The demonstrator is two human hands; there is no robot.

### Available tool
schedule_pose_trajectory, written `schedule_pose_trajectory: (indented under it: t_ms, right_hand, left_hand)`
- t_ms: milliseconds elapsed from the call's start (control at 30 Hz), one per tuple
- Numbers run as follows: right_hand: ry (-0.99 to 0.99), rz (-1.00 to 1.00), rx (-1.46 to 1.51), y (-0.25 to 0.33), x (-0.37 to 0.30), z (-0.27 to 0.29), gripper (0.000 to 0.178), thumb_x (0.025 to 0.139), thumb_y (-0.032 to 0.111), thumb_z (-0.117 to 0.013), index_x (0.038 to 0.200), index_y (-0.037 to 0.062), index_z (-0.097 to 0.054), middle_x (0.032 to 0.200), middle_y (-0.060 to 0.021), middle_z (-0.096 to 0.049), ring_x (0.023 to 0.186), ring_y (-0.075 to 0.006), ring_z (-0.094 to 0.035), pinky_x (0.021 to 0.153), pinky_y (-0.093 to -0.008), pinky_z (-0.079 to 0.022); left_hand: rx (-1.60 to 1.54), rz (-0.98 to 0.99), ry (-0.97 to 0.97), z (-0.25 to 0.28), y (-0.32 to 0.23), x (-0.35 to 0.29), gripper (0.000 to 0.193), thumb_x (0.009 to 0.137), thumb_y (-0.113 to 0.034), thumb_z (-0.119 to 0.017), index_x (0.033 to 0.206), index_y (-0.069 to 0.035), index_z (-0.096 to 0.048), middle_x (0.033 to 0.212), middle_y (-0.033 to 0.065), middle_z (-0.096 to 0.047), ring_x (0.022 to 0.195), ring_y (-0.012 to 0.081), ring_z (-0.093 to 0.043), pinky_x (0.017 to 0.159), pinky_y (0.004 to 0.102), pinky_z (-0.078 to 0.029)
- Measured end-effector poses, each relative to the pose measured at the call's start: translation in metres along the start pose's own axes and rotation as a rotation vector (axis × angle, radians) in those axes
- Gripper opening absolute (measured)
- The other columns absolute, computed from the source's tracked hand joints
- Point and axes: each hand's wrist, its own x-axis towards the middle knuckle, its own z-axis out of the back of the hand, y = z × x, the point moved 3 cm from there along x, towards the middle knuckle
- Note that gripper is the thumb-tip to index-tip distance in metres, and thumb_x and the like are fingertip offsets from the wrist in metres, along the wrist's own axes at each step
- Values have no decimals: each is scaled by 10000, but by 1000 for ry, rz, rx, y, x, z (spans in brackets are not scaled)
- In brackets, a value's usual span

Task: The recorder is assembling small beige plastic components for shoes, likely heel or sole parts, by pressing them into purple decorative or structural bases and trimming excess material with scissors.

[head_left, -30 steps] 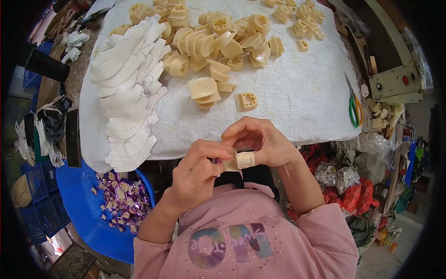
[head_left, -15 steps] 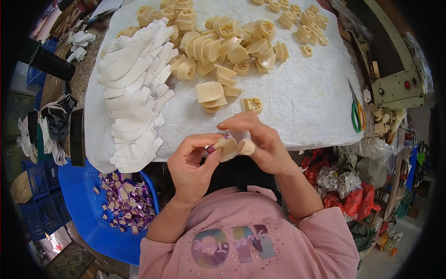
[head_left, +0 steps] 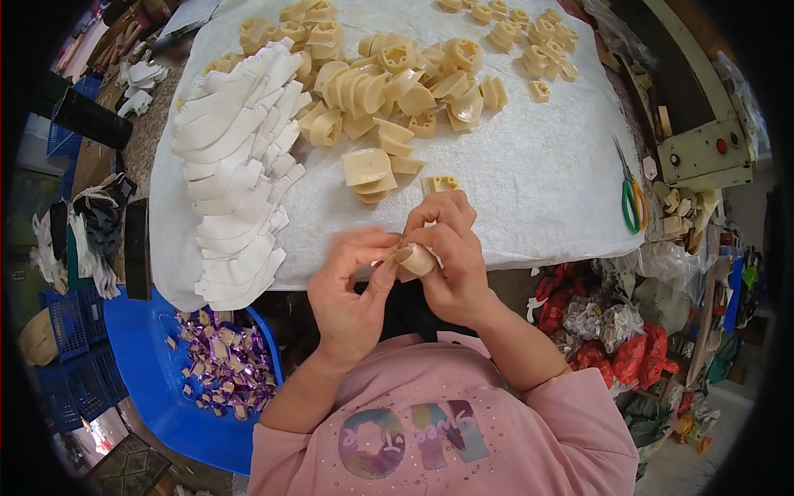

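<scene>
Cream-coloured, a small curved piece of smooth, moulded-looking material (head_left: 418, 261) is held between the two hands, in front of the bench's near edge and above the lap. The right hand (head_left: 449, 258) has its thumb and bent fingers closed round the piece's right side; the left hand (head_left: 351, 285) pinches its left end between thumb and fingertips, though those fingers are blurred.

This piece seems partway through being handled, since both hands are on it and it is not yet set down. Just beyond the right hand, near the front edge of the bench covered in white woven sheeting (head_left: 529, 198), sits a single cream block with round holes (head_left: 440, 183), partly hidden by the knuckles and apparently untouched.

Much lies about in quantity: a large heap of cream curved pieces (head_left: 364, 87) toward the far edge, a smaller cluster of cream blocks (head_left: 546, 45) by the far right corner, and a long overlapping row of flat white curved pieces (head_left: 236, 182) down the left side to the near left corner. Below that corner, a blue plastic tub (head_left: 149, 388) contains many purple-foil and cream bits (head_left: 227, 364). Which of these groups are finished and which are waiting, I cannot tell. Scissors with green and orange handles (head_left: 633, 202) lie unused near the right edge.
</scene>
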Motion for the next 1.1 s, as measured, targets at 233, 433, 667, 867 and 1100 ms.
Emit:
schedule_pose_trajectory:
  t_ms: [233, 433, 667, 867, 1100]
  right_hand:
    - [78, -189, 576, -8, -4, 12, 175, 801, 161, -642, 952, 77, -612, 957, -30, -570, 961, -199, -479, 878, -352, -358]
    - [251, -401, 653, -18, 4, 17, 462, 721, 64, -737, 1146, 17, -563, 1020, -101, -649, 961, -187, -596, 883, -353, -442]
    - [173, -126, 392, 8, 1, 16, 477, 680, 16, -710, 1132, 77, -574, 1011, -73, -642, 850, -246, -589, 790, -336, -468]
    - [45, 18, 191, 7, -8, 4, 370, 751, 84, -692, 1107, 100, -593, 1029, -88, -559, 955, -241, -508, 729, -334, -479]
    - [223, -648, 907, -1, -7, -9, 245, 925, 251, -524, 1079, 70, -582, 995, -72, -506, 622, -100, -562, 417, -187, -456]
  left_hand:
    - [293, -224, 50, 11, -12, 7, 112, 779, -112, -721, 824, -29, -661, 1088, 102, -478, 941, 195, -461, 805, 328, -412]
    - [399, -539, 117, 6, -10, -1, 145, 741, -206, -747, 815, -88, -706, 1051, 96, -512, 947, 240, -474, 745, 305, -375]
    - [-299, 211, 289, -6, 5, -2, 555, 934, -295, -411, 1373, 28, -308, 1179, 136, -473, 1019, 191, -481, 859, 325, -400]
    - [-351, 329, 294, -13, 7, -10, 470, 910, -233, -379, 1308, -7, -271, 966, 105, -517, 825, 148, -533, 728, 254, -452]
    - [-270, 249, 148, -20, 16, -14, 638, 956, -431, -366, 1388, 4, -189, 1071, 112, -514, 869, 129, -545, 722, 230, -453]
